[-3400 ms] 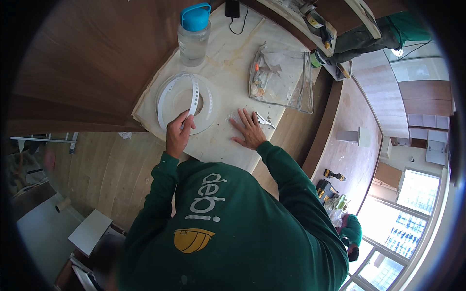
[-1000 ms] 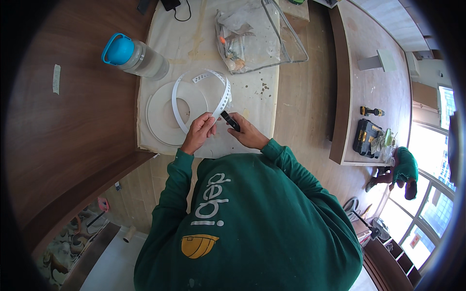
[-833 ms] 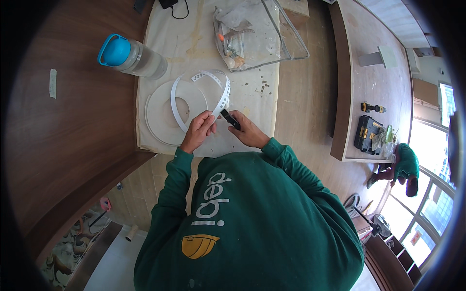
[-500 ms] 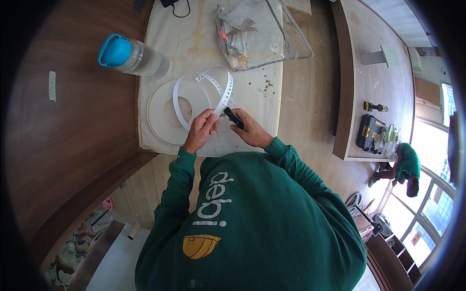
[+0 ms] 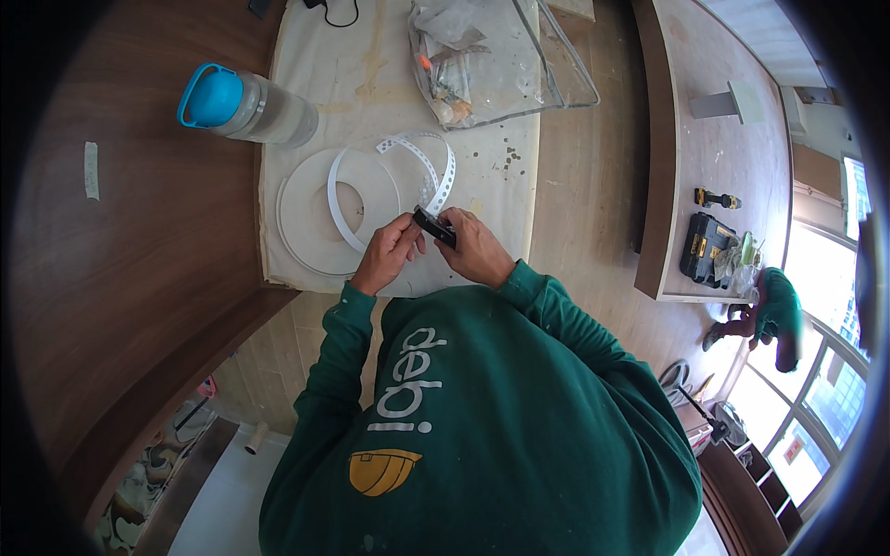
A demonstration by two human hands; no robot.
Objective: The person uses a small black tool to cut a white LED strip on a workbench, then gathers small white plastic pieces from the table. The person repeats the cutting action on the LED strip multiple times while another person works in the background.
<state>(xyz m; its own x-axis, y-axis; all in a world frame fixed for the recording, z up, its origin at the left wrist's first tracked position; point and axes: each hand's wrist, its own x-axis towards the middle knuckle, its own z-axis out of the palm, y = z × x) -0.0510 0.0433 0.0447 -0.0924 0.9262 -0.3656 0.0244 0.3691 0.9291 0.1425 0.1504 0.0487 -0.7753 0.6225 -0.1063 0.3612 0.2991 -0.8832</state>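
Observation:
Between my two hands runs a white strip (image 5: 449,178) with rows of round holes, which looks like edge banding and loops up over the table. My left hand (image 5: 386,254) pinches it between thumb and fingers. Wrapped in my right hand (image 5: 480,248) is a small black hand-held hole punch (image 5: 434,226), its head against the strip beside my left fingertips. The strip's loop lies over a flat white roll (image 5: 298,215) on the table to the left. My fingers hide the part of the strip at the punch's jaws.
A clear bottle with a blue lid (image 5: 269,111) stands at the back left. Behind my hands lies a clear plastic bag (image 5: 505,83) with odds and ends; small round bits (image 5: 513,159) are scattered near it. A co-worker (image 5: 777,310) bends beside another bench (image 5: 686,157) at the right.
The punch has moved left and down along the strip, closer to my left fingers. My right hand has turned over it, and the strip's loop has shifted slightly right.

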